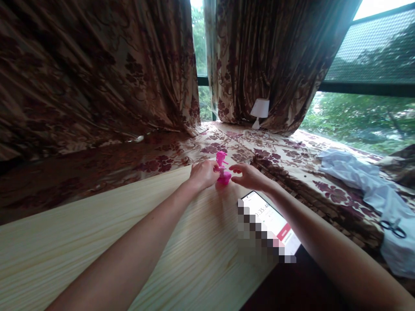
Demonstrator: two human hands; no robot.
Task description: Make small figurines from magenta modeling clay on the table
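A small bright pink plastic figure (221, 157) stands upright near the far corner of the wooden table, with a rounded, wider base. From its left side, my left hand (205, 173) grips it around the middle, fingers closed. To the right of the figure, my right hand (247, 176) hovers with thumb and fingers apart, holding nothing. A narrow gap separates its fingertips from the pink plastic. Fine details of the figure are too small to make out.
Below my right forearm lies a phone (259, 211) showing a running timer, partly pixelated. Pale wood forms the table top (181, 259). Beyond it are a patterned cloth ledge (227, 138), a white lamp (260, 108), scissors (394, 228) and crumpled pale cloth (356, 177).
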